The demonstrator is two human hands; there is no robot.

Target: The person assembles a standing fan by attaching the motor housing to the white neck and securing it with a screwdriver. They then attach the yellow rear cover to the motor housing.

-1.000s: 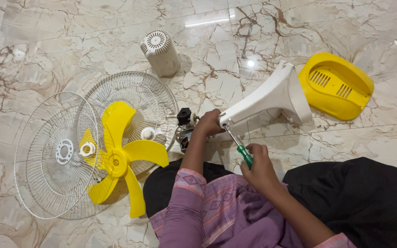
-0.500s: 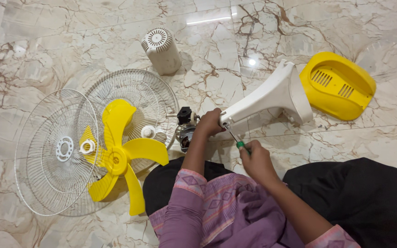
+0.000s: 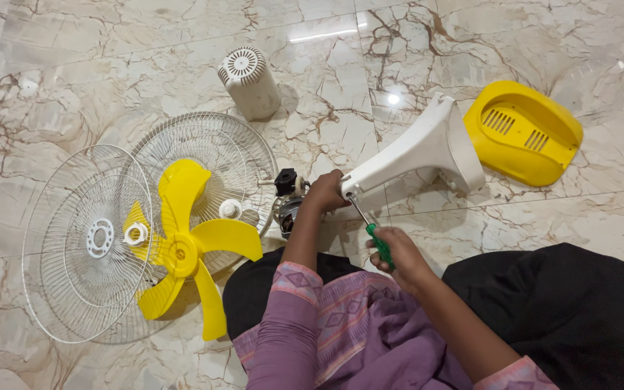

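My left hand (image 3: 324,191) grips the narrow end of a white fan stand (image 3: 417,152), which lies tilted on the marble floor. Next to that hand sits the fan motor (image 3: 288,201) with a black knob. My right hand (image 3: 396,255) is closed around the green handle of a screwdriver (image 3: 371,230). Its metal tip meets the stand's narrow end just right of my left hand.
A yellow base cover (image 3: 523,132) lies beyond the stand's wide end. A white motor housing (image 3: 249,81) stands at the back. Left of me lie two white wire grilles (image 3: 84,242), a yellow fan blade (image 3: 185,242) on top and small white caps (image 3: 230,209).
My right hand has turned on the screwdriver handle, covering then showing the green grip again. The left hand stays on the stand. The view shifted slightly.
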